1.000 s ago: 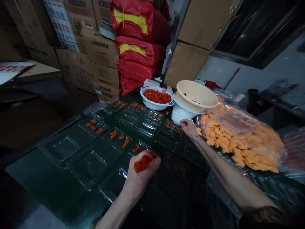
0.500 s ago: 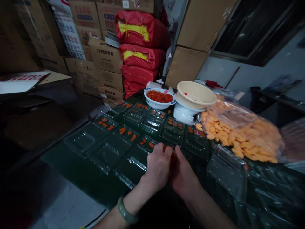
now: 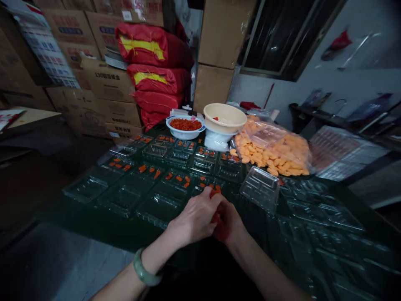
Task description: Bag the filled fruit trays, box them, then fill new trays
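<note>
My left hand [image 3: 196, 218] and my right hand [image 3: 228, 221] are pressed together just above the near edge of a dark table [image 3: 313, 234]. Both are closed around a clump of red candied pieces [image 3: 215, 217] that shows between the fingers. A green bangle [image 3: 142, 271] sits on my left wrist. Just beyond the hands lie rows of clear plastic trays [image 3: 175, 182], several holding a few red-orange pieces. A white bowl [image 3: 184, 126] full of red pieces stands at the far end, beside a cream basin [image 3: 224, 118] on a white tub.
A large clear bag of pale orange slices [image 3: 272, 150] lies at the far right of the table. An upturned clear tray [image 3: 260, 188] leans right of my hands. Red sacks [image 3: 153, 69] and cardboard boxes [image 3: 106, 79] are stacked behind. More clear trays [image 3: 341, 152] sit on the right.
A second ago my left hand held red pieces alone while my right reached toward the orange slices. The right hand came back; both now clasp the red pieces together. The view shifted right.
</note>
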`<act>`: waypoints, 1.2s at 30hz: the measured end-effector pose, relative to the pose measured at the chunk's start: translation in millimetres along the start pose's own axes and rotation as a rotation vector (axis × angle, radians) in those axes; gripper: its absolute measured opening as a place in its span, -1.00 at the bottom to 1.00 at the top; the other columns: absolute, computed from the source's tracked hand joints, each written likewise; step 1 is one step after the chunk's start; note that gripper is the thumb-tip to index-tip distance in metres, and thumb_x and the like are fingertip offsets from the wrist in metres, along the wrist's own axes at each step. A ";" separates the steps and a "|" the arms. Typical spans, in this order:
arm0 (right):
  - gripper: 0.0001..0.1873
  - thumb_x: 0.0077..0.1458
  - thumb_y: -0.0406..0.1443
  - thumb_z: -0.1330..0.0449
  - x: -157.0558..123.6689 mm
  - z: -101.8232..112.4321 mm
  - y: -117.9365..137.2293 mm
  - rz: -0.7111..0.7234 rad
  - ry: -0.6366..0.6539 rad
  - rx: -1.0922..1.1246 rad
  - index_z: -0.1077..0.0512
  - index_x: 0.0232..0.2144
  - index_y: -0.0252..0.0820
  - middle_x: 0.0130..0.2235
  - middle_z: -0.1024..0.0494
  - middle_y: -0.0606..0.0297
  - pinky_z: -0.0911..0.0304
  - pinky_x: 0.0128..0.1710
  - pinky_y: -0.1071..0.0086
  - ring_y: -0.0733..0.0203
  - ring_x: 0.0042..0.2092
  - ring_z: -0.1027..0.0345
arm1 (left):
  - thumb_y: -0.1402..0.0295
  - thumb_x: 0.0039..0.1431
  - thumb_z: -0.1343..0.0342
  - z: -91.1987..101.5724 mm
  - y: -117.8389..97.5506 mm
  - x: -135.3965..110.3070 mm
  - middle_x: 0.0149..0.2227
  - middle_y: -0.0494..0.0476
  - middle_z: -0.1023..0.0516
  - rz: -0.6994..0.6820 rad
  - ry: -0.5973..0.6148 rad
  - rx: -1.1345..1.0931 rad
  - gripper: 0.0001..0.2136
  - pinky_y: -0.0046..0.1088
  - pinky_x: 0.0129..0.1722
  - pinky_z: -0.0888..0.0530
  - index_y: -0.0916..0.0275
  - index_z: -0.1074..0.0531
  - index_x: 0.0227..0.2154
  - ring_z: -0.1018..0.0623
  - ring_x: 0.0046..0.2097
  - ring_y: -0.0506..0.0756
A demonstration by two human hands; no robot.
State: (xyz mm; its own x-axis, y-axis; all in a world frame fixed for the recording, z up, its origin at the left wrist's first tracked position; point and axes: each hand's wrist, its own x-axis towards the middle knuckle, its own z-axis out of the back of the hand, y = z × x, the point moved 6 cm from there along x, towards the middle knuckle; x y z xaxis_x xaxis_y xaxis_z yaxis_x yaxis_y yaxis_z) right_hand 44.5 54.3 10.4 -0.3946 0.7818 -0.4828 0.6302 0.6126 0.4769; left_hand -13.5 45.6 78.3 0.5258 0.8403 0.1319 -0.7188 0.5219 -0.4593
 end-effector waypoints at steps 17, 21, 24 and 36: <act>-0.70 0.09 -0.29 0.05 -20.9 46.9 68.4 0.044 -0.080 0.360 -0.41 -0.55 -0.19 -0.53 -0.50 0.32 -0.27 -0.38 0.39 0.26 -0.44 -0.39 | 0.33 -0.24 -0.23 -18.0 -48.1 93.8 -0.29 0.07 -0.39 -0.195 0.006 -0.084 -0.70 -0.34 -0.22 -0.29 0.19 -0.39 -0.34 -0.32 -0.22 0.12; -0.66 0.12 -0.34 0.09 -23.3 59.2 77.9 0.073 -0.148 0.443 -0.41 -0.56 -0.21 -0.54 -0.50 0.31 -0.29 -0.43 0.43 0.28 -0.44 -0.40 | 0.30 -0.28 -0.27 -26.8 -58.5 110.1 -0.28 0.05 -0.42 -0.308 0.087 -0.207 -0.66 -0.33 -0.16 -0.28 0.19 -0.41 -0.33 -0.35 -0.19 0.12; -0.69 0.12 -0.37 0.07 -25.6 72.5 95.8 0.127 -0.153 0.391 -0.41 -0.53 -0.23 -0.55 -0.48 0.29 -0.26 -0.55 0.48 0.31 -0.49 -0.36 | 0.16 -0.16 -0.22 -32.1 -59.1 129.1 -0.24 0.07 -0.45 -0.312 0.058 -0.320 -0.63 -0.39 -0.18 -0.31 0.20 -0.39 -0.25 -0.40 -0.20 0.08; -0.74 0.17 -0.20 0.03 -53.0 181.9 180.8 0.197 -0.495 -0.260 -0.29 -0.46 -0.22 -0.71 -0.17 0.47 0.21 -0.81 0.61 0.46 -0.74 0.05 | 0.29 -0.04 -0.11 -94.2 4.1 217.7 -0.28 0.31 -0.51 0.233 0.170 0.158 -0.81 -0.31 -0.27 -0.41 0.31 -0.45 -0.40 -0.51 -0.17 0.25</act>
State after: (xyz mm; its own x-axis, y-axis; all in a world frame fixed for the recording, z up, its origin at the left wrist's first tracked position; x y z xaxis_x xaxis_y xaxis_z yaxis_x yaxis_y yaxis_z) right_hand 300.9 102.5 -11.3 0.1115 0.7746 -0.6226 0.4510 0.5188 0.7263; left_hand 140.9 216.8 22.4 0.3977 0.9102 -0.1158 -0.8835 0.3459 -0.3160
